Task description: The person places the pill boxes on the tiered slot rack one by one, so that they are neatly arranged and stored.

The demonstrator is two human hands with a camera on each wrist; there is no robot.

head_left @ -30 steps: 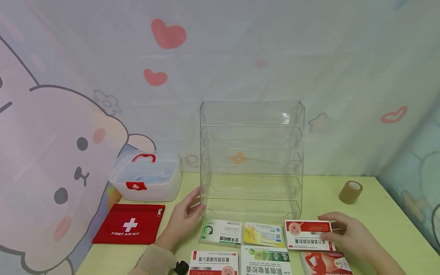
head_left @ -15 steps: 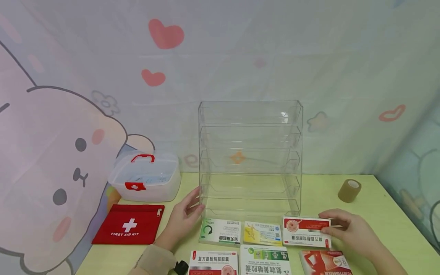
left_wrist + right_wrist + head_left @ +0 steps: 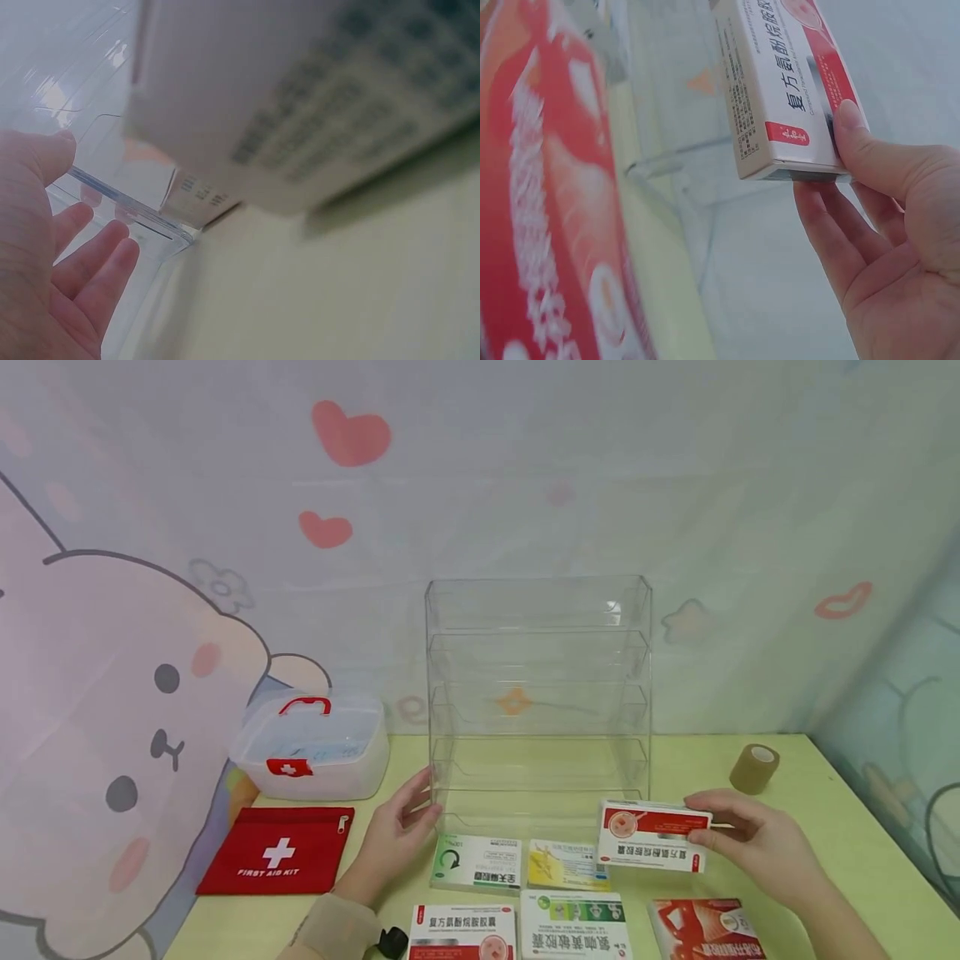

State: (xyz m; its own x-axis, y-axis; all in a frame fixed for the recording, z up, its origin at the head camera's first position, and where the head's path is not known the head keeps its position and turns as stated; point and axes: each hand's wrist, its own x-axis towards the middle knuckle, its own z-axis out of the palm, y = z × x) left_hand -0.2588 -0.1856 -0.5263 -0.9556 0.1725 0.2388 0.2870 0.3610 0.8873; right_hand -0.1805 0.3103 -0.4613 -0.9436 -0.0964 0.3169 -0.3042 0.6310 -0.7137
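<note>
My right hand (image 3: pixel 750 839) pinches one end of a red-and-white medicine box (image 3: pixel 654 837), thumb on its printed face and fingers behind. The box is tilted up, close before the lowest tier of a clear acrylic display rack (image 3: pixel 540 768), and overlaps a yellow-and-white medicine box (image 3: pixel 562 865). In the right wrist view the held medicine box (image 3: pixel 795 82) shows its end flap by the fingers. My left hand (image 3: pixel 397 831) holds the rack's lower left side edge. In the left wrist view the thumb (image 3: pixel 56 156) lies along one side of that clear edge, fingers on the other.
Before the rack lie a green-and-white box (image 3: pixel 476 862), another red-and-white box (image 3: pixel 462 932), a green-topped box (image 3: pixel 575 927) and a red box (image 3: pixel 705 930). A red first aid pouch (image 3: pixel 276 850) and white case (image 3: pixel 311 752) stand left. A brown tape roll (image 3: pixel 753 768) stands right.
My right hand has lifted the red-and-white medicine box off the table and moved it up and left toward the rack. My left hand stays at the rack's side while the view shifts slightly.
</note>
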